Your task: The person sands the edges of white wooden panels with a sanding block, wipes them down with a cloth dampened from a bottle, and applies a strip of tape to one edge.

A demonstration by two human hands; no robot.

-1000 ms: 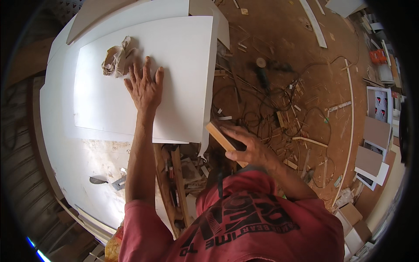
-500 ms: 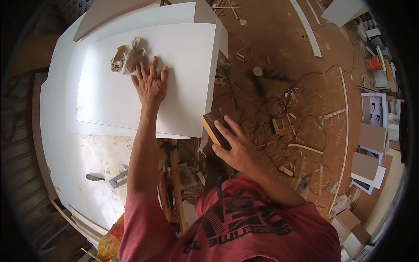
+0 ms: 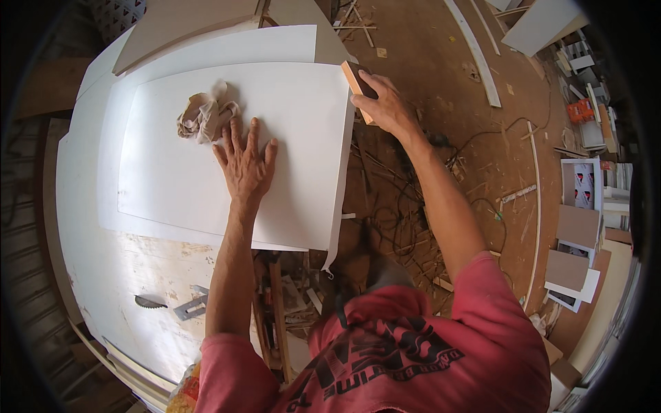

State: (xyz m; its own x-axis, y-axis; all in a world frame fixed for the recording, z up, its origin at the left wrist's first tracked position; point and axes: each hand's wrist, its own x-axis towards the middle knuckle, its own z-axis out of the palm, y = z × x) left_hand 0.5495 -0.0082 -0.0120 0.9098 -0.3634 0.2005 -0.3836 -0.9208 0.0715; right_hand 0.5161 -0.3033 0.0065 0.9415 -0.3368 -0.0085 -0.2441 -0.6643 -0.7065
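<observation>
My left hand lies flat with fingers spread on a white panel. Just beyond its fingertips is a crumpled beige cloth. At the panel's far right corner, my right hand grips a sanding block, a wooden block with a dark face. The block sits against the panel's right edge; its contact face is hidden. A thin white strip runs down that edge, and its near end hangs loose and curled below the corner.
Another white sheet lies under the panel, and a brown board rests at the far side. A black serrated blade and a grey metal tool lie on the worn bench at left. Cables and wood scraps litter the brown floor.
My right hand has carried the sanding block away from me, from the panel's near right corner to its far right corner. My left hand stays flat on the panel. The view has shifted slightly.
</observation>
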